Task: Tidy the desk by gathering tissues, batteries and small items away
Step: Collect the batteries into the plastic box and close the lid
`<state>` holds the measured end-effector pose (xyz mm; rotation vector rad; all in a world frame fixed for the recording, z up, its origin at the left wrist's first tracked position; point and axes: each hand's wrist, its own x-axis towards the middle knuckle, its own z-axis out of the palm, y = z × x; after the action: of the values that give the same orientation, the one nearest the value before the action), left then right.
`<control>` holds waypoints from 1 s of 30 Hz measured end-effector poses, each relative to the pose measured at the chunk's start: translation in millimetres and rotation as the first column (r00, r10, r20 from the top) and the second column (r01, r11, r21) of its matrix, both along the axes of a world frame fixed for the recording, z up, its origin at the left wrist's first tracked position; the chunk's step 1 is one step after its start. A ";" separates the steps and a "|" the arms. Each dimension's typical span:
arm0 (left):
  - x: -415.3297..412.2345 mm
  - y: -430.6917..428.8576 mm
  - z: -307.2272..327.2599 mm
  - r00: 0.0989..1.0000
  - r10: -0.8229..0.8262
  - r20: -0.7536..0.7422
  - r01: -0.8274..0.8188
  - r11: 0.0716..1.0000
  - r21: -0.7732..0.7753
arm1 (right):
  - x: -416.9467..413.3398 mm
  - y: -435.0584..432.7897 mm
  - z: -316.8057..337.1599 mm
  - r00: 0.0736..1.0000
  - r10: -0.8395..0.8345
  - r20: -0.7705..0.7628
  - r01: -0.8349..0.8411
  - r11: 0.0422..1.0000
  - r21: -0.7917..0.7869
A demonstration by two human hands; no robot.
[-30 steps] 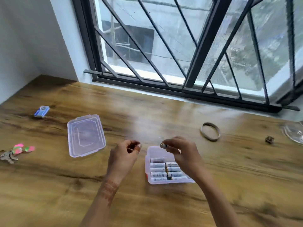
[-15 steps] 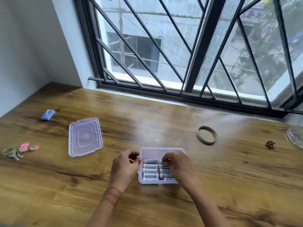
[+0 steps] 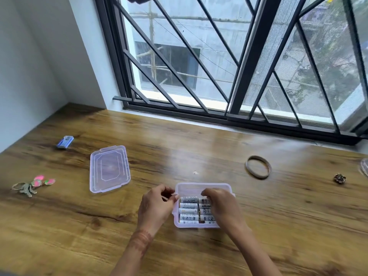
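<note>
Wood-grain table (image 3: 199,144) runs along a window fitted with a black metal grille (image 3: 179,62); a white wall closes the left side.

Task item: a clear plastic box (image 3: 203,187) stands open at the near centre of the table. White AA batteries (image 3: 188,211) lie flat in it in two columns, filling the near part; the far strip of the box is bare.

Left hand (image 3: 157,206): positioned against the left side of the box. Grip closed: thumb and curled fingers pinch the left rim near its far corner.

Right hand (image 3: 222,209): positioned over the right column of batteries. Fingers are curled downward with the tips together on the farthest battery of that column. The thumb is hidden, so it cannot be told whether this grip clamps the battery or only presses on it.

Other items on the table:
- Clear lid (image 3: 110,169), flat, left of the box and apart from it.
- Small blue item (image 3: 65,142), far left.
- Keys on a pink-and-green fob (image 3: 32,185), near the left edge.
- White scrap (image 3: 195,172), just beyond the box.
- Rubber band (image 3: 258,167), far right of the box.
- Small brown crumpled item (image 3: 339,178), further right.
</note>
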<state>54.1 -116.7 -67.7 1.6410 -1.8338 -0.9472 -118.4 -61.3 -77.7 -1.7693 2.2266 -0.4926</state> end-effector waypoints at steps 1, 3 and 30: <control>0.0 -0.6 -0.3 1.000 -0.004 0.000 0.004 1.000 0.001 | 0.8 0.4 1.6 1.000 0.002 0.010 -0.002 1.000 -0.013; 0.3 -2.2 -0.3 1.000 0.008 0.008 -0.008 1.000 0.000 | 2.9 2.1 5.5 0.999 -0.005 0.048 0.008 0.998 -0.056; 57.7 -61.4 2.4 0.961 0.168 0.222 -0.059 0.901 -0.429 | 28.1 -17.5 28.2 0.942 0.013 0.336 0.098 0.945 -0.311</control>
<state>111.8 -178.1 -65.3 1.6228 -1.9119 -0.2662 -90.2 -78.9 -49.5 -1.6275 2.0327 -1.1366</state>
